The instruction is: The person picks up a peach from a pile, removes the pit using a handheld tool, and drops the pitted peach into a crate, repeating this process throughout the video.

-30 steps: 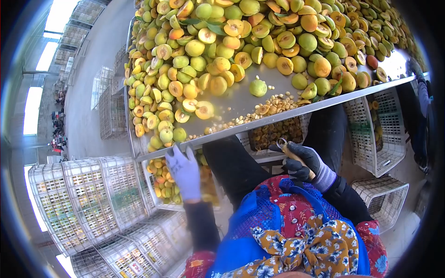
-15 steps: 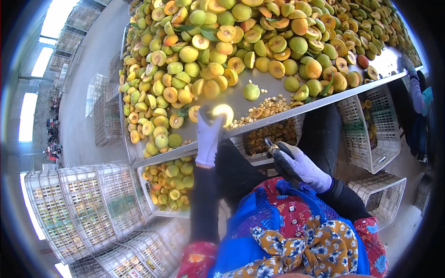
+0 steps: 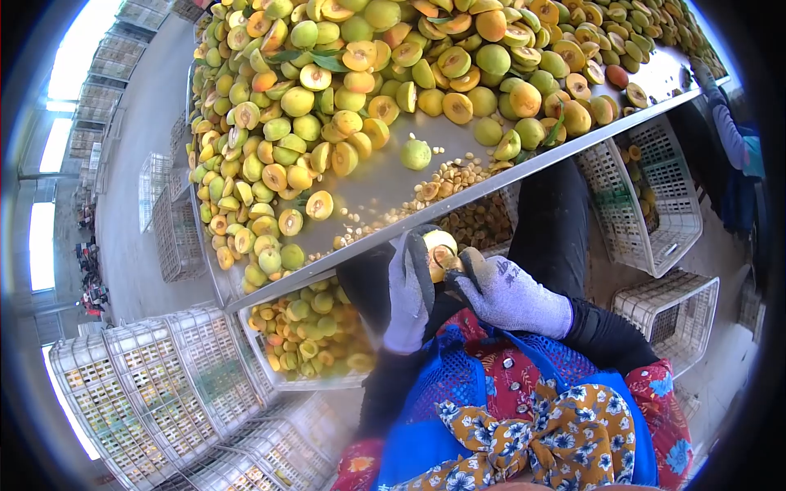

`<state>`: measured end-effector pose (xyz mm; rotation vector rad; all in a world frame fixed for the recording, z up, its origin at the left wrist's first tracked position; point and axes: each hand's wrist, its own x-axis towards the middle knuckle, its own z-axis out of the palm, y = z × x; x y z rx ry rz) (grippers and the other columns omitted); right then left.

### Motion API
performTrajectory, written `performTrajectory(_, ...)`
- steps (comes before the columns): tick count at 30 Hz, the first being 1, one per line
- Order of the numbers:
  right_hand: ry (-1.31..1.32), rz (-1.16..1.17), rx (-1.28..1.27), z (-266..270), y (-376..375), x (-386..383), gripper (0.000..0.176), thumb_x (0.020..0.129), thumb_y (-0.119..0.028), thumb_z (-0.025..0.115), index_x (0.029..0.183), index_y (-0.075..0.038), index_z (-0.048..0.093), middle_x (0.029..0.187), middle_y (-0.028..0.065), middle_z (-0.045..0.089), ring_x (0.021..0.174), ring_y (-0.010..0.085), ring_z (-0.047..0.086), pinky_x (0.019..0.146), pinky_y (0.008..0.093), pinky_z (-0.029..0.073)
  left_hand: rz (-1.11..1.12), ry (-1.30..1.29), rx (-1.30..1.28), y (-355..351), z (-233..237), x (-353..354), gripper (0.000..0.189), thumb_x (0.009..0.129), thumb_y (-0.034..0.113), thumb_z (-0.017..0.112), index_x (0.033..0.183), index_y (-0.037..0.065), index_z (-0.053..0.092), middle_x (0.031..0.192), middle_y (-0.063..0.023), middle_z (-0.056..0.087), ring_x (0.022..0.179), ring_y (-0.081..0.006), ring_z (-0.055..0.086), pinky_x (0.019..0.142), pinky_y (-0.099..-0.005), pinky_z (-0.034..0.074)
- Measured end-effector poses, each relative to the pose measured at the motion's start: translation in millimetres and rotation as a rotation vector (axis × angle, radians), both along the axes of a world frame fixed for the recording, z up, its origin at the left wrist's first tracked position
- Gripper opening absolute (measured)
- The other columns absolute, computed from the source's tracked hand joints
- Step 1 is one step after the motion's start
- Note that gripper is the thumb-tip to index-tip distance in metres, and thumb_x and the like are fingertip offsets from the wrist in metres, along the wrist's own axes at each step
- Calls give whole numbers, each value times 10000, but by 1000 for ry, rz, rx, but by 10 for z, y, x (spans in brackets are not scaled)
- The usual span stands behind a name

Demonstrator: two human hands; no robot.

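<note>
Both hands wear pale purple gloves with dark palms. My left hand (image 3: 412, 282) is closed around a halved yellow fruit (image 3: 440, 245), just below the metal table edge. My right hand (image 3: 499, 286) meets it from the right, its fingers closed at the cut face; a small pitting tool seems to be in them, mostly hidden. On the steel table (image 3: 377, 186) beyond lie a heap of halved and whole yellow-green fruits (image 3: 296, 102), a green fruit (image 3: 415, 154) standing apart and a scatter of pale pits (image 3: 450, 180).
Below the table edge are a crate of fruit (image 3: 307, 327) at the left and a container of brown pieces (image 3: 475, 222). White crates (image 3: 155, 385) stack at lower left; others (image 3: 643, 196) stand at right. Another person's sleeve (image 3: 731, 135) shows at far right.
My left hand has drawn back from the table towards my body with the halved fruit. My right hand has moved left and now meets it. The view has shifted slightly.
</note>
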<state>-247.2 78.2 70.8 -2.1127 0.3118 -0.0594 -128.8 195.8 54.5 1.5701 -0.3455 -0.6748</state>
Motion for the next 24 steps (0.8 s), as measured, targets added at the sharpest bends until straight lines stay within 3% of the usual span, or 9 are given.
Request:
performTrajectory(2,26,10,51,-29,26,-14,284,968,-231,552,1015,38,473,636,216,570,607,406,615,521,487,467,24,-155,50,11,-100,-50,326,1063,240,399,1105,-13,601,936,-111,645,871,-176,619,813,-318,500)
performTrajectory(6,-230,113,40,-110,-45,-16,291,973,-228,545,1015,50,471,659,238,572,621,417,614,513,493,458,91,-538,205,-48,-38,-193,280,1047,169,408,1088,-17,613,925,-141,658,849,-214,639,781,-342,508)
performTrajectory(8,-142,57,185,-205,-32,-46,297,977,-225,540,1023,59,468,651,236,569,621,418,614,511,497,454,96,-445,202,-100,37,-235,322,1052,178,364,1048,-21,618,925,-90,653,842,-186,614,810,-308,496)
performTrajectory(13,10,-54,41,35,68,-136,326,971,-251,551,1024,58,460,643,232,576,606,416,611,524,502,459,121,-215,146,-142,140,-264,316,1055,203,391,1059,-20,614,963,-88,644,881,-156,601,827,-299,492)
performTrajectory(16,5,-79,14,22,103,-155,328,965,-260,561,1015,46,457,646,238,577,601,415,610,521,500,459,139,-270,85,-111,19,-273,317,1061,200,390,1095,-17,619,925,-127,657,844,-183,628,785,-320,502)
performTrajectory(24,-19,-120,128,14,162,-199,276,965,-228,561,1024,23,461,634,243,555,592,431,592,520,499,451,170,-301,75,-120,81,-352,319,1058,205,397,1097,-22,616,948,-128,660,866,-181,630,795,-324,508)
